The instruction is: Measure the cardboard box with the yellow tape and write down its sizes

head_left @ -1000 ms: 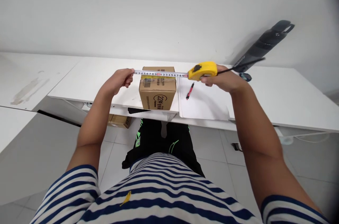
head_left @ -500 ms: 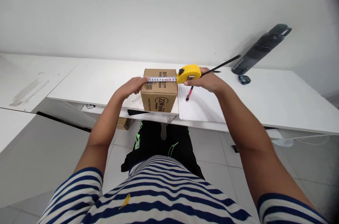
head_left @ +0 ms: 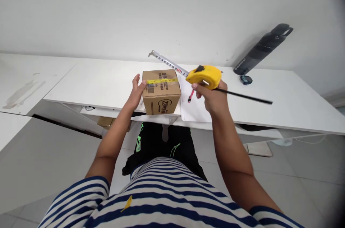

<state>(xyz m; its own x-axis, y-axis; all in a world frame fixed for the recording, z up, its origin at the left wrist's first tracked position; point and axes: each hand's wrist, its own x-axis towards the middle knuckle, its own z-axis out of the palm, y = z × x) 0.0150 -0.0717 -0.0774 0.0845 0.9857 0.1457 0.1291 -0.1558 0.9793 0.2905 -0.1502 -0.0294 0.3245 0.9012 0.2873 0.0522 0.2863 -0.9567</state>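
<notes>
In the head view a small brown cardboard box (head_left: 161, 93) with black print and yellow tape across its top stands at the desk's front edge. My left hand (head_left: 137, 93) rests against the box's left side, its fingers stretched and apart, the thumb by the top edge. With my right hand (head_left: 215, 97) I grip a yellow tape measure (head_left: 205, 76), raised to the right of the box. Its extended blade (head_left: 168, 63) slants up to the left above the box, hooked end free. A black strap (head_left: 245, 97) trails right from the case.
White paper (head_left: 198, 107) and a red-and-black pen (head_left: 191, 96) lie right of the box on the white desk (head_left: 269, 95). A dark bottle (head_left: 262, 48) stands at the back right, with a small dark round object (head_left: 245, 80) in front. Below the desktop is a shelf (head_left: 129, 115).
The blade has lifted off the box top and now angles upward. My right hand has tilted and raised the tape measure. My left fingers have come off the blade end and spread at the box's side.
</notes>
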